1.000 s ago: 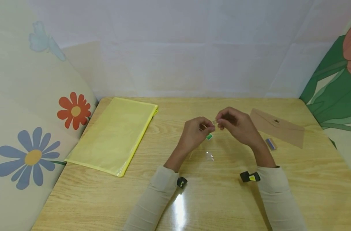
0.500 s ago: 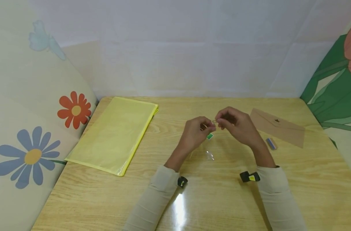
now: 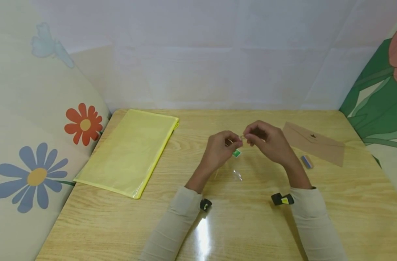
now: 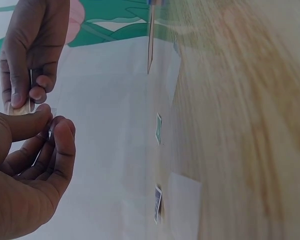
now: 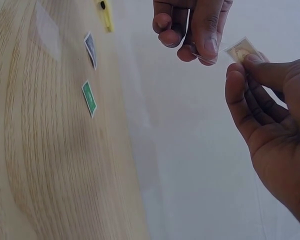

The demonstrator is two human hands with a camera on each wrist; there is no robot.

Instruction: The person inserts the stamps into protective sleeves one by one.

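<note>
We hold both hands raised above the wooden table [image 3: 250,224], just nearer us than the brown envelope [image 3: 314,148] and off its left end. Our right hand [image 3: 267,143] pinches a small pale stamp [image 5: 240,50] between thumb and fingertips. Our left hand [image 3: 219,150] pinches the edge of a thin clear sleeve [image 5: 202,59], hard to make out; its fingers are curled round that edge. The two pinches nearly meet.

To do this step well, we judge that the grip on the stamp should stay light and at its very edge, so the paper does not crease. The left fingers should spread the film's mouth and keep it level with the stamp. We feed one corner first, then slide it flat.

A green stamp [image 3: 236,153] lies on the table left of the envelope, under our hands, and a darker stamp [image 5: 90,48] lies beside it. A small blue-grey piece [image 3: 306,162] lies just below the envelope. A yellow zip pouch [image 3: 129,152] lies well to its left.
</note>
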